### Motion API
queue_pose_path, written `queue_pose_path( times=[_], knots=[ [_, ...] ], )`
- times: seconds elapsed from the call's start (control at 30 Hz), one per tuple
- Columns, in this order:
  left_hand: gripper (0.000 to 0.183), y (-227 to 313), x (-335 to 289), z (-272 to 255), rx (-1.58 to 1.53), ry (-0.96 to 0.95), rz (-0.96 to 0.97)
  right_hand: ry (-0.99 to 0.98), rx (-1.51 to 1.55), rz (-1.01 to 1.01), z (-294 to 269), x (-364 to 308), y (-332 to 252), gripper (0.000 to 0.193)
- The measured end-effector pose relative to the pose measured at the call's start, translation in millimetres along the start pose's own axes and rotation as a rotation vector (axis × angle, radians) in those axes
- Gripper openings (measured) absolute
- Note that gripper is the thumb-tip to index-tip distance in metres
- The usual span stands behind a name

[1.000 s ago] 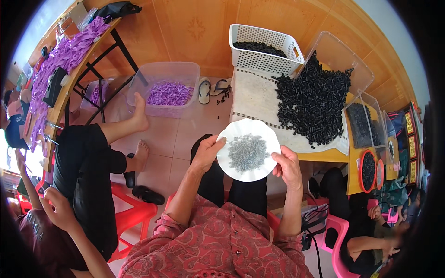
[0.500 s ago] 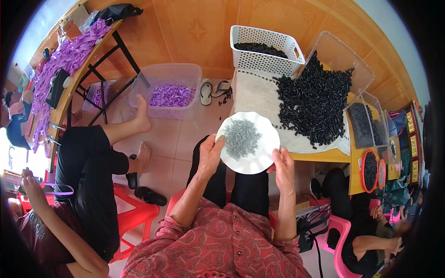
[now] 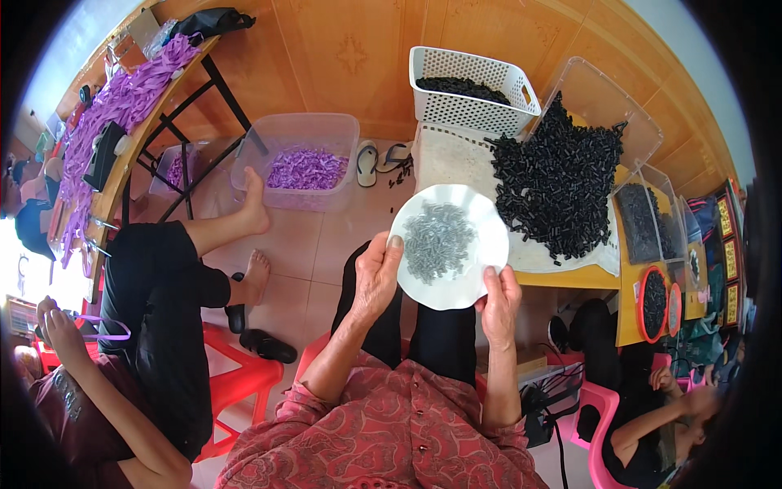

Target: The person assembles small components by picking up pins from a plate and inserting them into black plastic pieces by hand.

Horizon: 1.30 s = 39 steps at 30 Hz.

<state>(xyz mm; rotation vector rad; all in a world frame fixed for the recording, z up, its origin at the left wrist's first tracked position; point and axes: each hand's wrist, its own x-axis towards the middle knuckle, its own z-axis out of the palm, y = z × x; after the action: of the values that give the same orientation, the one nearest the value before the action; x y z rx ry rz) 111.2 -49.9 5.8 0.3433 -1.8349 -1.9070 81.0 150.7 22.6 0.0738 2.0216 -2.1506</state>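
Note:
A white plate with a wavy rim (image 3: pixel 489 236) is held up over my lap. On it lies a heap of small grey, metallic-looking pieces (image 3: pixel 440 241). My left hand (image 3: pixel 378 270) grips the plate's left edge, its thumb on top of the rim. At the lower right edge my right hand (image 3: pixel 498 303) holds the rim between thumb and fingers. Beyond the plate, a pile of short black tube-like pieces (image 3: pixel 554 179) covers part of a white cloth (image 3: pixel 444 155) on the yellow table.
A white perforated basket (image 3: pixel 468 110) of black pieces stands at the table's back. Clear boxes (image 3: pixel 643 216) and a red-rimmed tray (image 3: pixel 652 303) sit to the right. On the floor is a clear tub (image 3: pixel 326 126) of purple pieces. Co-workers sit left and right.
Both hands have raised the plate slightly, and it appears a little larger and further right. The co-worker at the right has shifted posture.

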Motion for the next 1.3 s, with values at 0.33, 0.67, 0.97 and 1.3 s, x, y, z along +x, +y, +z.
queue_pose_path(
  times=[0.33, 0.67, 0.97, 1.3],
  knots=[
    [0.032, -41, -12, -12, -0.166, -0.059, -0.354, -0.054, -0.054, 0.062, -3, 3, 25, 0.021],
    [0.032, -23, -3, -3, -0.134, -0.066, -0.152, 0.025, -0.068, 0.019, -3, 5, 9, 0.02],
    [0.031, -47, -9, -2, -0.223, -0.045, -0.295, 0.001, -0.067, -0.006, -4, 1, 29, 0.02],
    [0.043, -39, -1, -1, -0.42, 0.015, -0.385, 0.071, 0.001, -0.069, 18, 46, 20, 0.02]
  ],
)
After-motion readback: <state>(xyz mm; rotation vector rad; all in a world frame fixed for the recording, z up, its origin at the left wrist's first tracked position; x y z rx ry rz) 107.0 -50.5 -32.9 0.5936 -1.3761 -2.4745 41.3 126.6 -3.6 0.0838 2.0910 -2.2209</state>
